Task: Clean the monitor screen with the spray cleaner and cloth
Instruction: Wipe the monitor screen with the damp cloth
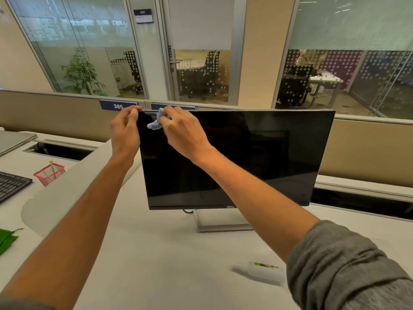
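Note:
A black monitor (257,157) stands on a silver stand on the white desk, its screen dark. My left hand (125,130) grips the monitor's top left corner, thumb on the front edge. My right hand (183,130) holds a crumpled light blue cloth (155,121) pressed against the screen close to that same corner. A white spray bottle (259,270) with a green label lies on its side on the desk at the lower right, partly hidden behind my right sleeve.
A red mesh pen holder (49,174) and a black keyboard (11,185) sit at the left. A green cloth (6,240) lies at the left edge. Cable slots run along the desk's back. A beige partition stands behind the monitor.

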Demonstrator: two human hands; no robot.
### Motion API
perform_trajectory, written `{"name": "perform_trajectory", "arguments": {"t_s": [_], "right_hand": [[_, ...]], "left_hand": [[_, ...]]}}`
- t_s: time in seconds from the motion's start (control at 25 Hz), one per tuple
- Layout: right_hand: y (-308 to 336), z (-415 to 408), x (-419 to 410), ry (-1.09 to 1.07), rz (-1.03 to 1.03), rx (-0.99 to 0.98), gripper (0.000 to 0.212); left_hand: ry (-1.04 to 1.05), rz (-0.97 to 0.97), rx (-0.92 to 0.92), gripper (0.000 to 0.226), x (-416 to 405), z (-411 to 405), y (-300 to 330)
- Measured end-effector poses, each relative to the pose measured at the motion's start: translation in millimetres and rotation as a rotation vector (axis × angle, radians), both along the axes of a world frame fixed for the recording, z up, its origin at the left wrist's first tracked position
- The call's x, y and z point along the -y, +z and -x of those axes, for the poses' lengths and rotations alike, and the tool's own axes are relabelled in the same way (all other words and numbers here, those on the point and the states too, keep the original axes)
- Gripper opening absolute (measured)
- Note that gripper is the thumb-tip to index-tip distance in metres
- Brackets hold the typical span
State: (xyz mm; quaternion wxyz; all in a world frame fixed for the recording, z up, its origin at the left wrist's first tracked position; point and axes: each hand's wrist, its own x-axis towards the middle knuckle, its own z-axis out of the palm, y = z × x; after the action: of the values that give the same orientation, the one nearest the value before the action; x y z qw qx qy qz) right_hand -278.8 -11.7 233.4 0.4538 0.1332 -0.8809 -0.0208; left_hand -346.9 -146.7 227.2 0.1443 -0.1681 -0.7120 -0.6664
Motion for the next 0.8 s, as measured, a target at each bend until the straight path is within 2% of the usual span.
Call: {"name": "perform_trajectory", "arguments": {"t_s": [0.2,0.48,0.68,0.8], "right_hand": [[-14,-34,-54,-0.086,0.076,0.013,0.013],[-20,-80,-117,-0.284,0.094,-0.084,0.017],[-23,-109,-165,-0.354,0.183,-0.081,0.020],[-25,-128,-201,-0.387,0.270,-0.081,0.017]], "left_hand": [[0.195,0.333,-0.223,0.037,-11,-8,6],[0.262,0.697,-0.514,0.040,-36,-20,9],[0.078,0.807,-0.597,0.038,-65,-36,12],[-0.011,0.814,-0.571,0.041,-84,-47,16]]}}
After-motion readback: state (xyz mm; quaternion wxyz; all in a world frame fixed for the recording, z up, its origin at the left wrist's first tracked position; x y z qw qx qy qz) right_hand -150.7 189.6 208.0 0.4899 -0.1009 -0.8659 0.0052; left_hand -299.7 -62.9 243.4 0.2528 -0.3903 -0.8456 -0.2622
